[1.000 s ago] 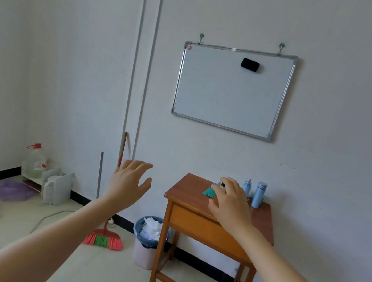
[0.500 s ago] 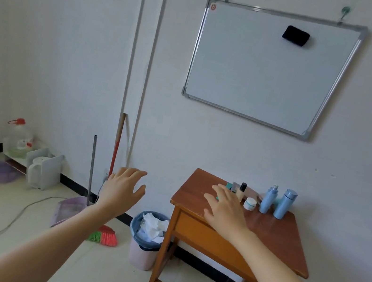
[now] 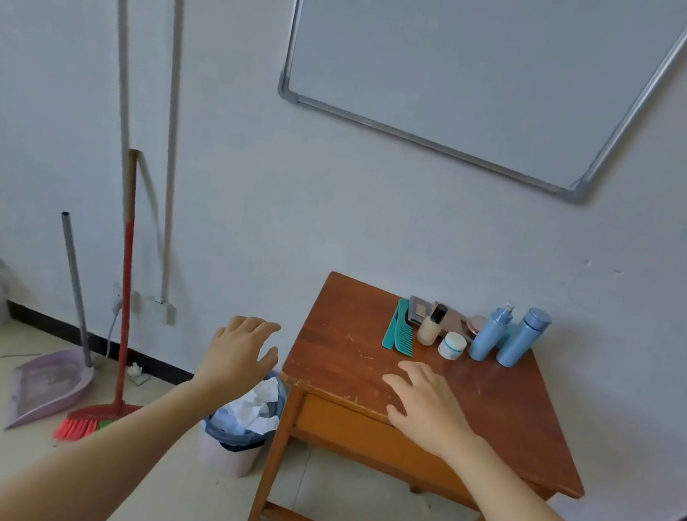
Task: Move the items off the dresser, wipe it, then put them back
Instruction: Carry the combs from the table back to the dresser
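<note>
Soft, even daylight filled the room, casting faint shadows to the right of the blue bottles and the broom, while the wide lens bent the whiteboard at the upper right and detail stayed slightly soft.

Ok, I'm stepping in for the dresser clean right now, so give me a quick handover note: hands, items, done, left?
Left hand: open, empty, in the air left of the dresser, above the waste bin.
Right hand: open, empty, over the dresser's front edge.
Items: all at the back by the wall: teal comb, cream bottle, white jar, two blue bottles, palettes behind them.
Done: nothing moved off yet.
Left: clear the items, wipe, put them back. No cloth in view.
</note>
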Motion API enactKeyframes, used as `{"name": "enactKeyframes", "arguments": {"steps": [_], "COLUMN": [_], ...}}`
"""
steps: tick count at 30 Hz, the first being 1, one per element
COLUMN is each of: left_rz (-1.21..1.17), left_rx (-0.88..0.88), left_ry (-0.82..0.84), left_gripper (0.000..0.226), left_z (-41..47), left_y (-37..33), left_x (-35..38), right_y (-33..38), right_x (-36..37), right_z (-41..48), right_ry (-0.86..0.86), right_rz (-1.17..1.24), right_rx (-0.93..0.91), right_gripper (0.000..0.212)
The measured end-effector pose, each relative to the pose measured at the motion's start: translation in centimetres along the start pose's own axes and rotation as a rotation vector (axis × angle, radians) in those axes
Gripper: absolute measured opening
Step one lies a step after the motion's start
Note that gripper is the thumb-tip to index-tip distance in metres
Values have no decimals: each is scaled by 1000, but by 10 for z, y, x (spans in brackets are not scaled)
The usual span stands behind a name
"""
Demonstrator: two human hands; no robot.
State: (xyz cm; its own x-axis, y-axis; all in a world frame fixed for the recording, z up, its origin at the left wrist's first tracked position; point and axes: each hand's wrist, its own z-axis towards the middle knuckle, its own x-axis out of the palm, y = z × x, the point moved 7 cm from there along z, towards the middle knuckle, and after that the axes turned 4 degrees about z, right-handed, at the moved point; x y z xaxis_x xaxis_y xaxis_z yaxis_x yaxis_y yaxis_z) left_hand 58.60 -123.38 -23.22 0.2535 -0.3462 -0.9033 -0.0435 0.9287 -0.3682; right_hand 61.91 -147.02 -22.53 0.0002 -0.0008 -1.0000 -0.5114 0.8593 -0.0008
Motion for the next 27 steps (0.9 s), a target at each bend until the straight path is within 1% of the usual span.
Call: {"name": "enactKeyframes", "arguments": {"steps": [4, 6, 9, 12, 15, 20, 27], "left_rz": [18, 26, 23, 13, 5, 3, -7], "left_rx": [64, 98, 88, 65, 39, 14, 131], "left_ry": [40, 38, 61, 97, 198, 326, 356], "left_gripper": [41, 41, 41, 41, 41, 39, 39], "left_z": [63, 98, 136, 158, 160, 174, 234], "left_y": [-29, -40, -45, -46, -39, -23, -32], "left_x": [36, 47, 67, 96, 132, 192, 236], "right_y": [-75, -102, -126, -137, -137, -141, -166], "right_x": [24, 42, 66, 88, 113, 133, 138], "right_z": [20, 31, 53, 82, 104, 139, 197], "right_ry": [29, 48, 74, 79, 122, 73, -4], "right_rz": [173, 228, 337, 445, 536, 598, 554], "right_rx": [198, 258, 322, 362, 409, 505, 690], "right_gripper": [48, 48, 46, 44, 43, 42, 44]}}
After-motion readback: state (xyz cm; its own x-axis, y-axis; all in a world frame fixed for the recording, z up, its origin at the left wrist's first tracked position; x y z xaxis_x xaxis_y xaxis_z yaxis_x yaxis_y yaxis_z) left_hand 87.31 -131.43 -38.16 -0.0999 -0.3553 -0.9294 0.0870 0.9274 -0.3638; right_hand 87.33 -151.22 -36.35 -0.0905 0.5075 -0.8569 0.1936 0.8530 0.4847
